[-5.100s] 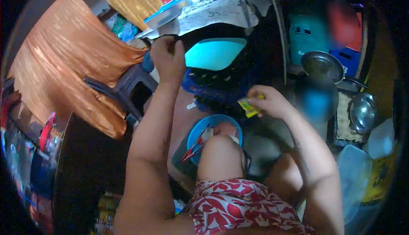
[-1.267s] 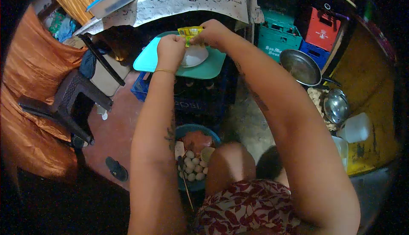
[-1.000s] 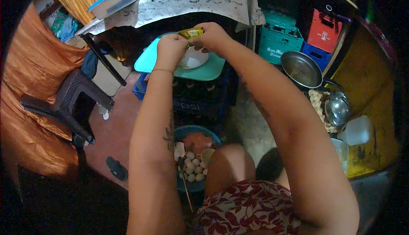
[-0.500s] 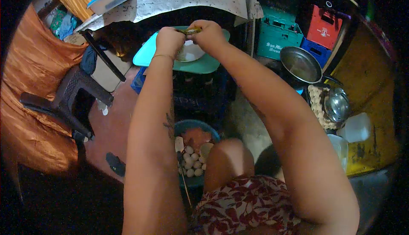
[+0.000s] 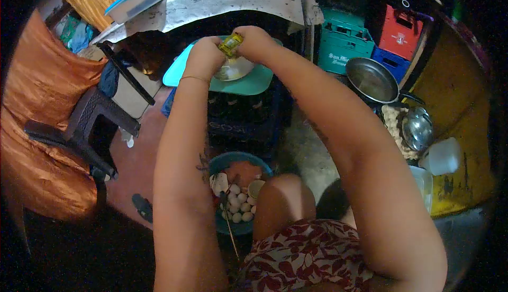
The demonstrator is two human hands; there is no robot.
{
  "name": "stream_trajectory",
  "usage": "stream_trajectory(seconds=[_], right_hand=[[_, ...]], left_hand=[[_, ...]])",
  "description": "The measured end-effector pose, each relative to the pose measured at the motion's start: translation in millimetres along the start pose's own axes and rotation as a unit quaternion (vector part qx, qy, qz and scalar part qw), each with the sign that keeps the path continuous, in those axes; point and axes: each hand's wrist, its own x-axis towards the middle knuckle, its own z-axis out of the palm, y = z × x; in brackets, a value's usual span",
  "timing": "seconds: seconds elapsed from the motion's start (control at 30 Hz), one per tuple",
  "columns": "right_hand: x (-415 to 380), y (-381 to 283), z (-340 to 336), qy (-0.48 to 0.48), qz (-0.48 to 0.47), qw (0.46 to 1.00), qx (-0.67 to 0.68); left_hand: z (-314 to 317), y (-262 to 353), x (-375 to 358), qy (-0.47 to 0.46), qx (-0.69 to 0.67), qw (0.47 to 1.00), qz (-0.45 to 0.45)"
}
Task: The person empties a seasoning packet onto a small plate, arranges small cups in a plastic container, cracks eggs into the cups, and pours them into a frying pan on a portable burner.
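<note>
A small yellow-green packet [image 5: 230, 44] is pinched between my two hands, above a white bowl [image 5: 236, 70] on a turquoise board [image 5: 254, 84]. My left hand [image 5: 208, 54] grips the packet's left end, its fingers mostly hidden behind the hand. From the right, my right hand [image 5: 254, 43] has its fingers closed on the other end. What lies in the bowl is too unclear to tell. The board rests over a dark crate [image 5: 238, 128] with bottles in it.
Below the crate, a blue basin [image 5: 233, 157] holds several eggs [image 5: 241, 202]. At the right are a frying pan [image 5: 372, 79], an egg tray [image 5: 392, 125], a metal lid [image 5: 418, 128] and crates [image 5: 344, 46]. A dark plastic stool [image 5: 90, 112] stands at the left.
The packet has turned and shows more of its surface. My left hand has shifted slightly left and down, uncovering more of it.
</note>
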Motion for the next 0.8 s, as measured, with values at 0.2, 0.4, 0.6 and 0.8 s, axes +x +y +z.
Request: stream_trajectory(seconds=[0.2, 0.4, 0.6, 0.8], right_hand=[[14, 10, 10, -0.014, -0.003, 0.998, 0.068], [8, 23, 16, 0.013, 0.033, 0.996, 0.087], [2, 14, 15, 0.024, 0.038, 0.998, 0.038], [-3, 9, 19, 0.046, 0.012, 0.999, 0.022]], left_hand=[[-8, -4, -8, -0.011, -0.012, 1.000, -0.023], [7, -16, -9, 0.011, -0.094, 0.994, -0.055], [7, -13, -11, 0.023, -0.038, 0.999, -0.029], [8, 2, -15, 0.091, -0.005, 0.996, -0.022]])
